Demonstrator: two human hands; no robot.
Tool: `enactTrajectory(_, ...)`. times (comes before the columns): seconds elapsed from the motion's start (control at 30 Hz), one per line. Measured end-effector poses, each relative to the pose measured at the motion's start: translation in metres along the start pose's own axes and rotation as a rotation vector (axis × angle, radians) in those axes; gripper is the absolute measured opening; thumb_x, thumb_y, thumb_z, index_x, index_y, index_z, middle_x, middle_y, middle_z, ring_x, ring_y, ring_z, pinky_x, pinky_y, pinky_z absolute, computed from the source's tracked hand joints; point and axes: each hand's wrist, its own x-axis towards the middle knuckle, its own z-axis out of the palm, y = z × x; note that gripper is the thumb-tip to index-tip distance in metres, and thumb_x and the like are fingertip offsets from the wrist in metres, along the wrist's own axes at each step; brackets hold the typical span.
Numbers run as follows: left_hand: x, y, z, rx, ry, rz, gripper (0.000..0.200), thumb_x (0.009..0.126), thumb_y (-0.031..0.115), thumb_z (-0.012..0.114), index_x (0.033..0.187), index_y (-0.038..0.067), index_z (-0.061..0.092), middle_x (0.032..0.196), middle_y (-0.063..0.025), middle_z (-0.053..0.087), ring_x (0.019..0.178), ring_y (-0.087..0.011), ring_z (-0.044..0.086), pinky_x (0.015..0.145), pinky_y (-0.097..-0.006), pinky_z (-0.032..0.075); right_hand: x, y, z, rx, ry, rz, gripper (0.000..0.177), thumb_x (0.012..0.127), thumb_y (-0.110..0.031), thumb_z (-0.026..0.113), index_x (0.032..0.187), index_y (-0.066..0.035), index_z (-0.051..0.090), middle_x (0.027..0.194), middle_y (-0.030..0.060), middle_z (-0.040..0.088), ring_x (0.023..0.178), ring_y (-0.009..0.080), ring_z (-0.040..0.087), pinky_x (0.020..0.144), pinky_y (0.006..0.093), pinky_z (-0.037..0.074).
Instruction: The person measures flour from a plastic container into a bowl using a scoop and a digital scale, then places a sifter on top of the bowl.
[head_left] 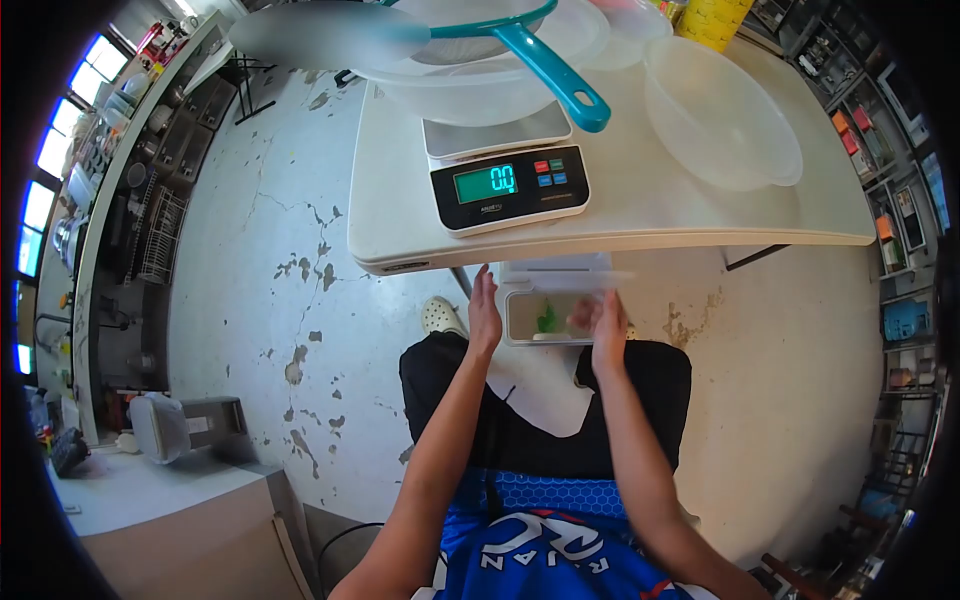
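The pale-grey, rectangular plastic bin (524, 312), low beyond the smooth white worktop (690, 215), looks light, stiff and slick (hardly fragile); its rim suits gripping. The left hand (484, 310), straight-fingered, bears nothing; the right hand (608, 328) blurs beside the bin, its grip unclear. Inside lies a green scrap (546, 318).

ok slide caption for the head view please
Bare left hand and right hand at an open pale rectangular plastic bin; beyond, a black-and-white digital scale reading 0.0.

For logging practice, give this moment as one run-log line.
left hand: open, beside bin | right hand: blurred, at bin's right side | scale: reads 0.0, under bowl | strainer: over bowl
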Motion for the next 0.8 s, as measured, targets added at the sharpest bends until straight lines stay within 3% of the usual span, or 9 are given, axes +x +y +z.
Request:
enactTrajectory(0.07, -0.018, 0.043, 0.004, 0.040, -0.125, 0.021, 0.064, 0.093, 0.038, 0.048, 0.140, -0.001, 0.030, 0.142, -0.0216, 0.035, 0.127, -0.0312, 0.040, 0.105, -0.0365, 0.030, 0.035, -0.023, 0.009, -0.079, -0.109, -0.026, 0.050, 0.094, -0.049, 0.043, 0.114, -0.003, 0.048, 0.087, 0.0098, 0.062, 0.069, 0.0177, 0.062, 0.061, 0.0290, 0.050)
enactTrajectory(0.17, -0.025, 0.065, -0.001, 0.290, -0.313, 0.122, 0.071, 0.089, 0.040, 0.055, 0.141, 0.001, 0.028, 0.143, -0.0224, 0.033, 0.129, -0.0340, 0.038, 0.105, -0.0377, 0.030, 0.079, -0.018, 0.003, -0.201, -0.111, -0.041, 0.045, 0.095, -0.043, 0.045, 0.112, -0.002, 0.048, 0.085, 0.0090, 0.062, 0.067, 0.0166, 0.062, 0.061, 0.0275, 0.049)
enactTrajectory(0.2, -0.017, 0.045, -0.004, 0.385, -0.315, 0.257, 0.075, 0.086, 0.043, 0.056, 0.142, 0.002, 0.026, 0.144, -0.0243, 0.030, 0.130, -0.0373, 0.035, 0.106, -0.0390, 0.030, 0.091, -0.011, -0.002, -0.248, -0.066, -0.049, 0.041, 0.095, -0.040, 0.047, 0.111, -0.002, 0.048, 0.083, 0.0086, 0.062, 0.063, 0.0157, 0.062, 0.059, 0.0268, 0.049)
enactTrajectory(0.43, -0.002, 0.042, -0.001, 0.465, -0.362, 0.239, 0.077, 0.086, 0.046, 0.053, 0.142, 0.001, 0.025, 0.146, -0.0237, 0.026, 0.134, -0.0378, 0.029, 0.107, -0.0393, 0.026, 0.082, 0.014, -0.035, -0.422, -0.232, -0.071, 0.026, 0.094, -0.027, 0.048, 0.094, -0.003, 0.059, 0.075, 0.0058, 0.061, 0.067, 0.0144, 0.062, 0.062, 0.0273, 0.048)
enactTrajectory(0.5, -0.001, 0.035, 0.000, 0.479, -0.359, 0.262, 0.075, 0.085, 0.045, 0.055, 0.139, 0.000, 0.030, 0.142, -0.0231, 0.034, 0.130, -0.0384, 0.034, 0.106, -0.0397, 0.027, 0.085, 0.045, -0.044, -0.832, -0.377, 0.222, 0.025, 0.090, -0.025, 0.054, 0.085, -0.002, 0.062, 0.073, 0.0059, 0.062, 0.071, 0.0129, 0.062, 0.063, 0.0281, 0.049)
enactTrajectory(0.6, 0.001, 0.025, 0.002, 0.357, -0.353, 0.220, 0.070, 0.084, 0.043, 0.058, 0.134, -0.001, 0.037, 0.136, -0.0232, 0.042, 0.125, -0.0399, 0.039, 0.104, -0.0395, 0.030, 0.102, 0.093, -0.051, -1.098, -0.535, 0.490, 0.022, 0.085, -0.022, 0.057, 0.090, -0.003, 0.064, 0.078, 0.0091, 0.066, 0.076, 0.0181, 0.065, 0.070, 0.0334, 0.051)
enactTrajectory(0.63, 0.000, 0.021, 0.004, 0.361, -0.345, 0.223, 0.070, 0.084, 0.043, 0.058, 0.134, -0.001, 0.037, 0.136, -0.0232, 0.042, 0.125, -0.0399, 0.039, 0.104, -0.0395, 0.030, 0.110, 0.109, -0.056, -1.097, -0.542, 0.484, 0.022, 0.085, -0.022, 0.057, 0.090, -0.003, 0.064, 0.078, 0.0091, 0.066, 0.076, 0.0181, 0.065, 0.070, 0.0334, 0.051)
enactTrajectory(0.7, -0.002, 0.012, 0.002, 0.270, -0.317, 0.185, 0.063, 0.083, 0.037, 0.063, 0.128, -0.003, 0.044, 0.127, -0.0214, 0.050, 0.120, -0.0352, 0.045, 0.102, -0.0372, 0.031, 0.118, 0.149, -0.066, -1.649, -0.609, 0.225, 0.029, 0.081, -0.028, 0.059, 0.096, -0.004, 0.064, 0.090, 0.0157, 0.067, 0.087, 0.0269, 0.065, 0.076, 0.0395, 0.051)
enactTrajectory(0.8, -0.010, 0.015, 0.004, 0.148, -0.276, 0.123, 0.059, 0.081, 0.029, 0.069, 0.124, -0.004, 0.047, 0.122, -0.0179, 0.053, 0.117, -0.0271, 0.046, 0.101, -0.0343, 0.032, 0.134, 0.201, -0.087, -1.753, -0.493, 0.076, 0.032, 0.083, -0.026, 0.055, 0.108, -0.007, 0.061, 0.105, 0.0183, 0.064, 0.098, 0.0318, 0.062, 0.084, 0.0425, 0.050)
